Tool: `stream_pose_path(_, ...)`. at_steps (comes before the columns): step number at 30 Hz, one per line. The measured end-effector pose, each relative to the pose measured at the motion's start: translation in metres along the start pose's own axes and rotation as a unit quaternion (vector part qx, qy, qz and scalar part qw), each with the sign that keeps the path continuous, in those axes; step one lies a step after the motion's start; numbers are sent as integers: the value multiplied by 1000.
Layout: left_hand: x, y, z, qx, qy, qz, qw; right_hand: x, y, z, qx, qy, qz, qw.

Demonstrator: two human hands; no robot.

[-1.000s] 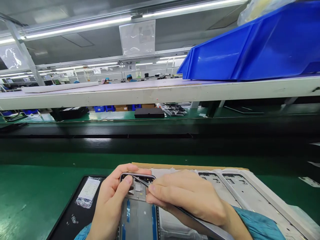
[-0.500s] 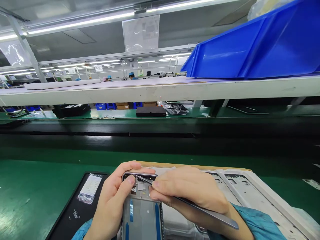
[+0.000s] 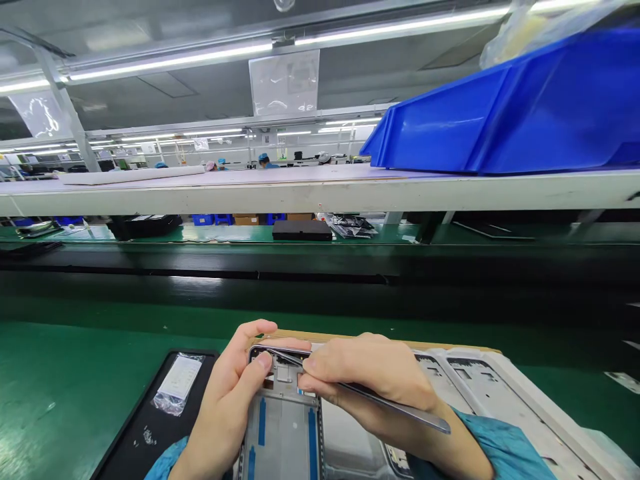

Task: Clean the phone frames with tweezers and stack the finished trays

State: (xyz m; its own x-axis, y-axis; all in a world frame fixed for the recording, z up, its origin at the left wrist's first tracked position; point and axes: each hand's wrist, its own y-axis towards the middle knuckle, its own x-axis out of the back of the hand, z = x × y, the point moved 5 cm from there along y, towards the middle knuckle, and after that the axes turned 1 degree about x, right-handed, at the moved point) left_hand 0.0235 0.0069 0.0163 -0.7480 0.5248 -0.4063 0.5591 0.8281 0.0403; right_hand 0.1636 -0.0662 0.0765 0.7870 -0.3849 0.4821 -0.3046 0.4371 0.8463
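A worker's left hand (image 3: pixel 227 393) clasps a phone frame (image 3: pixel 285 433) at the bottom of the view, six o'clock, its thumb pressed over the frame's eleven o'clock corner. The right hand (image 3: pixel 377 373), at the frame's two o'clock, pinches a pair of tweezers (image 3: pixel 400 407) angled across the frame's top end. A black tray (image 3: pixel 173 430) lies toward nine o'clock, a white tray (image 3: pixel 540 402) toward three.

The frame looks light and stiff, its smooth rim perhaps slippery, its thin inner parts likely fragile; the outer edges seem the safest hold. The thumb and fingers crowd the tweezers' tips, and whether they grip anything cannot be told. The frame's six o'clock end is cut off, and small details inside its top are hard to make out.
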Motion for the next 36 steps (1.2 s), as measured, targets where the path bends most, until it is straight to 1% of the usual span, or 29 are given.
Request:
stream_pose_path(7, 0, -1, -1, -9, 3, -6, 1000, 1, 1, 2, -4, -13, 8, 1000)
stream_pose_path(13, -1, -2, -1, -5, 2, -11, 1000, 1, 1, 2, 8, 22, 1, 1000)
stream_pose_path(19, 0, -5, -1, -22, 1, -43, 999, 5, 1, 6, 1, -7, 9, 1000)
stream_pose_path(25, -1, -2, 0, -28, 1, -30, 999, 7, 3, 6, 6, -9, -1, 1000)
stream_pose_path(27, -1, -2, -1, -34, 7, -35, 999, 6, 3, 7, 3, -8, 8, 1000)
stream_pose_path(30, -2, -3, -1, -26, 9, -37, 999, 6, 2, 10, 0, -14, 13, 1000)
stream_pose_path(33, -5, -4, -1, -23, -3, -33, 999, 9, 0, 13, 0, -32, 0, 999)
stream_pose_path(36, -6, -4, -1, -21, -10, -30, 999, 9, -1, 13, -11, -35, 13, 999)
